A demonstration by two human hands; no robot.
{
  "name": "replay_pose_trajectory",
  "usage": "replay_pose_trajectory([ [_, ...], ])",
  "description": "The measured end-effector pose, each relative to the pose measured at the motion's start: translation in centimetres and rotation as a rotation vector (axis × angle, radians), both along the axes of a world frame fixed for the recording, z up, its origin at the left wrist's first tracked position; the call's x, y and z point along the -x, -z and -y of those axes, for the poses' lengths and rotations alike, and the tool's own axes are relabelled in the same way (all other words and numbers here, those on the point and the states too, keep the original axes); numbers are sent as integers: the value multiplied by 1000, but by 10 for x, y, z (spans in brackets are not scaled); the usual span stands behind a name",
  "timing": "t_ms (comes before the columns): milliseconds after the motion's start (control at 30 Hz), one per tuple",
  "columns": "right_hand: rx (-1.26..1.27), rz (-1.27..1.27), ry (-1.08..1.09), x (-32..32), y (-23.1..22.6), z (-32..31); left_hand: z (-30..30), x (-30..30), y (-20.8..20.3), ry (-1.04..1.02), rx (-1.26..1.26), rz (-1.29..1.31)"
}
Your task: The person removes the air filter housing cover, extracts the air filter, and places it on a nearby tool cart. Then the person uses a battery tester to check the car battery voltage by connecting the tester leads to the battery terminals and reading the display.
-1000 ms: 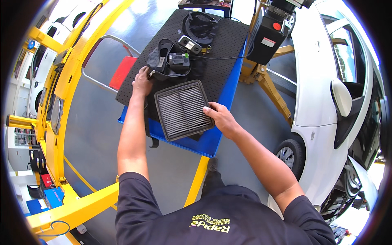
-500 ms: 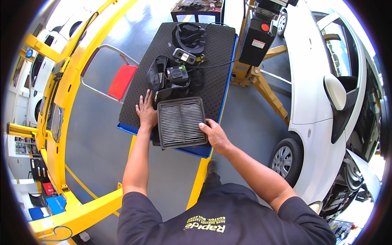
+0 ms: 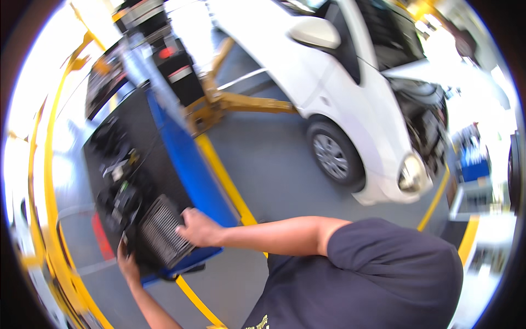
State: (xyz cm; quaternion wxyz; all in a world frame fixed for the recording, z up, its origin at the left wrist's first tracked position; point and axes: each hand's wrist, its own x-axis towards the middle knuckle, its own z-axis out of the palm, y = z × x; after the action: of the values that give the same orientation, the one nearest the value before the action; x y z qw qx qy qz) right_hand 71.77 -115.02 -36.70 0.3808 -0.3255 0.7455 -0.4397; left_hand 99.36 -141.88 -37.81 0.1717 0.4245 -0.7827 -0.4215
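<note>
A rectangular pleated air filter [image 3: 164,233] with a dark frame and grey pleats lies at the near end of the black textured mat [image 3: 164,159]. My right hand [image 3: 201,229] grips its right edge, thumb on the upper face and fingers round the side. My left hand [image 3: 129,266] is at the mat's left edge, beside the filter and the black bag. Its fingers are smeared by motion, so their grip is unclear. Just beyond the filter sits the black bag [image 3: 129,200] with a dark device in it.
The mat tops a blue cart [image 3: 189,170]. Dark straps and a small camera-like unit [image 3: 118,170] lie farther back. To the right stands a white car [image 3: 329,98], with a tan lift arm [image 3: 257,104] reaching towards it. A red step stool [image 3: 103,238] is left of the cart.
My view has swung right, so the cart and both hands now appear farther left and tilted, and more of the car's front shows. My right hand keeps hold of the air filter.
</note>
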Motion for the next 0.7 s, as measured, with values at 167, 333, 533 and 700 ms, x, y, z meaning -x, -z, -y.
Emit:
replay_pose_trajectory([
  [167, 45, -300, -61, 4, -10, -5, 65, -13, 5, -12, 567, 287],
  [333, 123, -362, -210, 36, -15, -80, 20, 1, -29, 185, 490, 386],
  [533, 25, -334, -217, 114, 42, -314, -179, 84, -130, 3, 494, -66],
  [700, -153, -352, 377, 104, 84, -561, -378, 222, -73, 351, 143, -362],
])
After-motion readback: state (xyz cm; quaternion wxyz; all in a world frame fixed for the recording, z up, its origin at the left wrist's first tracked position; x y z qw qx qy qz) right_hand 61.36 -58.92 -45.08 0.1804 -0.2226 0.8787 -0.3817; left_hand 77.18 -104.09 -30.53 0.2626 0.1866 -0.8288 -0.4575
